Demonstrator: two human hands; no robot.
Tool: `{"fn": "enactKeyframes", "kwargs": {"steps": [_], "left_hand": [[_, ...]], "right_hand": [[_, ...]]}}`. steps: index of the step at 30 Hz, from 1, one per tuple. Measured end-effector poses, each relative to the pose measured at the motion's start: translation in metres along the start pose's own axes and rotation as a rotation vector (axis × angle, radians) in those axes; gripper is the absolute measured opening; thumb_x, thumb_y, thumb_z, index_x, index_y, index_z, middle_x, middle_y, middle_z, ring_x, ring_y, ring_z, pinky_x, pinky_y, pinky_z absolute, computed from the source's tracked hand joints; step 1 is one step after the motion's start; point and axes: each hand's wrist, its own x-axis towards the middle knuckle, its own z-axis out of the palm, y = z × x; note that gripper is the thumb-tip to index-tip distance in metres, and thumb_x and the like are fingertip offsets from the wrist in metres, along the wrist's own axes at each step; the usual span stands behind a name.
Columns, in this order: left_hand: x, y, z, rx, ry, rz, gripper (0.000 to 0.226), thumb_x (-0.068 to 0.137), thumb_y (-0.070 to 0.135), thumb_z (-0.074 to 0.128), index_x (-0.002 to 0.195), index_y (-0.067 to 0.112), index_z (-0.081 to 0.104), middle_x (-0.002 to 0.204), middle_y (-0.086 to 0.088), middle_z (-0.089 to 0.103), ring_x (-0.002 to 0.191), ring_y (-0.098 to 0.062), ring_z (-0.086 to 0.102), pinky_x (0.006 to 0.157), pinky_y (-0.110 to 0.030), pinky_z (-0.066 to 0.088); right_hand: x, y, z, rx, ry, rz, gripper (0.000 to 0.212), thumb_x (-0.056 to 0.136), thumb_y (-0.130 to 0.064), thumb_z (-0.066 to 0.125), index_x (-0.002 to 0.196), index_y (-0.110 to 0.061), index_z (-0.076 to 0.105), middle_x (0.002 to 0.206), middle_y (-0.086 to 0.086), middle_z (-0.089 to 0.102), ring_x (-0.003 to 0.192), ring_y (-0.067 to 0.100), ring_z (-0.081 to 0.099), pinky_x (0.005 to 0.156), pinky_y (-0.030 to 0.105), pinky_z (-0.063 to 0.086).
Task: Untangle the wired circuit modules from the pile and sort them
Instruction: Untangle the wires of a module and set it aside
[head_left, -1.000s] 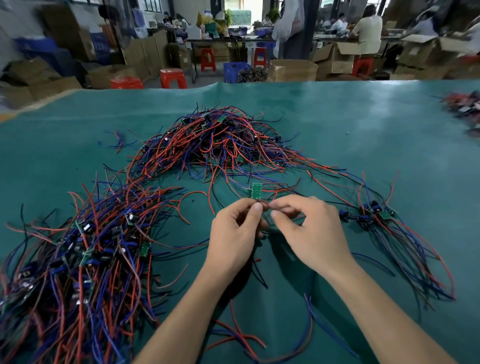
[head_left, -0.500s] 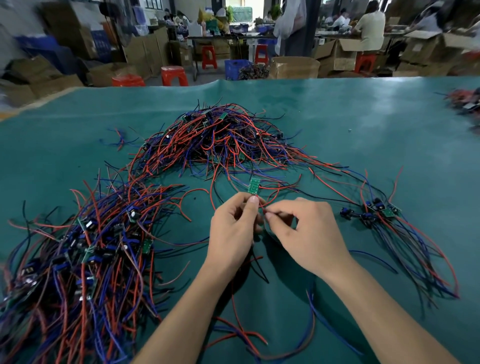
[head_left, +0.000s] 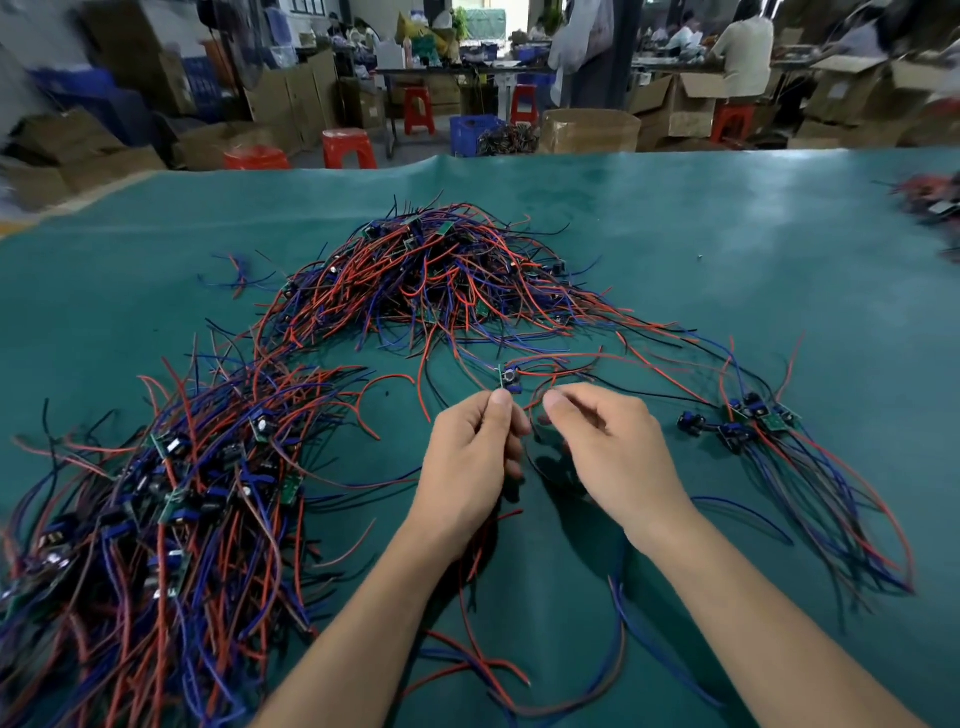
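Just above your left hand (head_left: 470, 457) sits the circuit module (head_left: 508, 378), standing on edge w/ its wires running down into your grip; thumb and forefinger pinch it at the base. Your right hand (head_left: 608, 449) is just beside, fingers curled, thumb and forefinger tips pinched on a thin red wire (head_left: 535, 401) leading off the module. Both hands hover over the green mat (head_left: 727, 270), between the tangled pile (head_left: 441, 280) farther back, the big sorted bunch (head_left: 171, 499) at your left, and the small sorted group (head_left: 753, 421) at your right, well apart from either hand.
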Motion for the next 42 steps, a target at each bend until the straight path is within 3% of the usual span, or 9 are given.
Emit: {"fn": "enactKeyframes", "kwargs": {"steps": [3, 7, 13, 16, 21, 24, 28, 34, 42], "left_hand": [[-0.001, -0.001, 0.001, 0.057, -0.088, 0.046, 0.042, 0.108, 0.026, 0.04, 0.07, 0.019, 0.058, 0.051, 0.008, 0.04, 0.045, -0.008, 0.033, 0.043, -0.017, 0.028], [-0.001, -0.001, 0.0, 0.093, -0.161, 0.074, 0.043, 0.103, 0.035, 0.041, 0.07, 0.018, 0.063, 0.048, 0.013, 0.032, 0.045, -0.005, 0.025, 0.045, -0.021, 0.021], [-0.004, 0.004, -0.005, 0.035, -0.264, -0.005, 0.043, 0.093, 0.04, 0.044, 0.059, 0.019, 0.059, 0.046, 0.012, 0.026, 0.042, -0.008, 0.02, 0.042, -0.021, 0.017], [-0.005, 0.007, -0.003, 0.076, -0.23, 0.009, 0.045, 0.092, 0.041, 0.044, 0.057, 0.017, 0.059, 0.045, 0.011, 0.03, 0.043, -0.01, 0.025, 0.046, -0.026, 0.021], [-0.006, 0.007, -0.002, 0.091, -0.232, 0.126, 0.036, 0.104, 0.025, 0.051, 0.073, 0.016, 0.066, 0.042, 0.018, 0.04, 0.04, 0.002, 0.034, 0.043, -0.008, 0.025], [-0.005, 0.005, -0.003, 0.081, -0.226, 0.129, 0.038, 0.104, 0.024, 0.051, 0.069, 0.026, 0.066, 0.044, 0.018, 0.04, 0.042, 0.001, 0.033, 0.044, -0.009, 0.025], [-0.003, 0.003, -0.004, 0.049, -0.206, 0.088, 0.033, 0.102, 0.033, 0.05, 0.082, 0.016, 0.07, 0.043, 0.015, 0.035, 0.04, 0.0, 0.029, 0.042, -0.01, 0.022], [-0.002, -0.001, -0.004, 0.117, -0.18, 0.113, 0.028, 0.103, 0.023, 0.052, 0.083, 0.015, 0.07, 0.048, 0.015, 0.031, 0.048, -0.002, 0.024, 0.047, -0.016, 0.021], [-0.003, 0.001, -0.003, 0.118, -0.14, 0.1, 0.028, 0.102, 0.022, 0.055, 0.079, 0.015, 0.07, 0.047, 0.014, 0.034, 0.045, -0.003, 0.025, 0.045, -0.015, 0.02]], "right_hand": [[0.002, 0.0, 0.002, 0.167, -0.053, 0.043, 0.016, 0.1, -0.031, 0.063, 0.096, -0.027, 0.078, 0.086, -0.011, 0.076, 0.081, 0.012, 0.068, 0.075, 0.028, 0.052], [0.004, -0.004, 0.0, 0.45, -0.04, 0.105, 0.013, 0.095, -0.016, 0.072, 0.101, -0.024, 0.08, 0.096, -0.011, 0.078, 0.077, 0.001, 0.067, 0.063, 0.012, 0.045], [0.006, -0.007, -0.012, 0.701, -0.219, 0.199, 0.017, 0.089, -0.007, 0.073, 0.101, -0.016, 0.078, 0.098, 0.002, 0.077, 0.082, 0.013, 0.067, 0.059, 0.024, 0.05], [0.006, -0.008, -0.012, 0.733, -0.218, 0.187, 0.016, 0.073, -0.014, 0.08, 0.088, -0.01, 0.082, 0.101, 0.009, 0.078, 0.081, 0.016, 0.07, 0.059, 0.023, 0.053], [0.007, -0.008, -0.016, 0.704, -0.184, 0.175, 0.022, 0.064, -0.024, 0.083, 0.085, -0.015, 0.084, 0.085, 0.006, 0.077, 0.071, 0.015, 0.067, 0.061, 0.024, 0.051], [0.01, -0.006, -0.02, 0.65, -0.158, 0.154, 0.019, 0.067, -0.022, 0.083, 0.085, -0.015, 0.083, 0.082, 0.004, 0.076, 0.062, 0.011, 0.06, 0.056, 0.022, 0.048], [0.012, -0.005, -0.024, 0.57, -0.152, 0.153, 0.005, 0.079, -0.019, 0.081, 0.075, -0.016, 0.078, 0.069, 0.004, 0.066, 0.056, 0.012, 0.053, 0.05, 0.022, 0.045], [0.011, -0.005, -0.022, 0.512, -0.093, 0.181, 0.021, 0.084, -0.02, 0.081, 0.067, -0.013, 0.07, 0.058, 0.002, 0.06, 0.049, 0.011, 0.05, 0.045, 0.021, 0.042], [0.009, -0.008, -0.022, 0.866, -0.258, 0.349, 0.01, 0.064, -0.013, 0.083, 0.07, -0.017, 0.076, 0.071, 0.0, 0.065, 0.056, 0.009, 0.053, 0.051, 0.019, 0.046]]}}
